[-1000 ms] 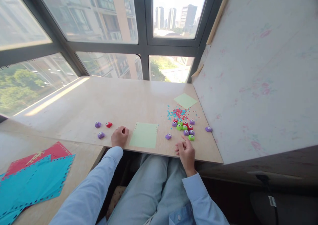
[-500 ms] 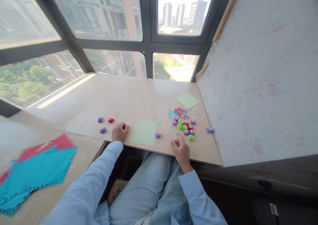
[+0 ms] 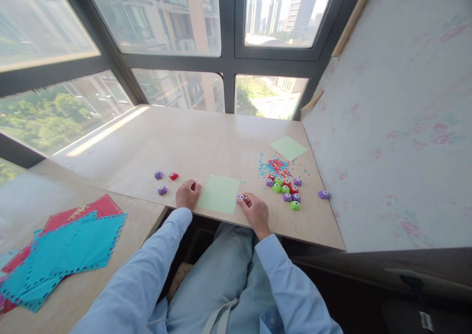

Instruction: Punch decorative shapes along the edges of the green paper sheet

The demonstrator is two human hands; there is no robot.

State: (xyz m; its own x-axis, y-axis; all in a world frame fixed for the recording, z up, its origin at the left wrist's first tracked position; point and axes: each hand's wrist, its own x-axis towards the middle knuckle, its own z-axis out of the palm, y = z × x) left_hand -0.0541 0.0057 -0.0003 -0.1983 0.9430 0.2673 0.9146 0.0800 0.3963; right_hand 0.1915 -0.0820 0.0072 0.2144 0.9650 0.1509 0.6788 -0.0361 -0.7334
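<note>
A pale green sheet of paper (image 3: 218, 193) lies near the table's front edge, with small punched holes along its top and right margins. My right hand (image 3: 255, 212) grips a small purple craft paper punch (image 3: 240, 197) at the sheet's right edge; the fingers partly cover the punch. Just left of the sheet, my left hand (image 3: 188, 195) rests on the table with its fingers curled closed and nothing visible in them. Two purple punches (image 3: 162, 190) and a red punch (image 3: 173, 175) sit farther left.
Several purple, green and red punches (image 3: 285, 189) cluster at the right, below red and blue confetti (image 3: 278, 167). Another green sheet (image 3: 288, 148) lies behind. A lone purple punch (image 3: 324, 195) sits by the wall. Punched blue paper (image 3: 70, 250) and red paper (image 3: 105, 206) lie at the left.
My right hand has moved left from beside the cluster and taken hold of the purple punch at the sheet's edge. My left hand stays beside the sheet; the view has shifted slightly.
</note>
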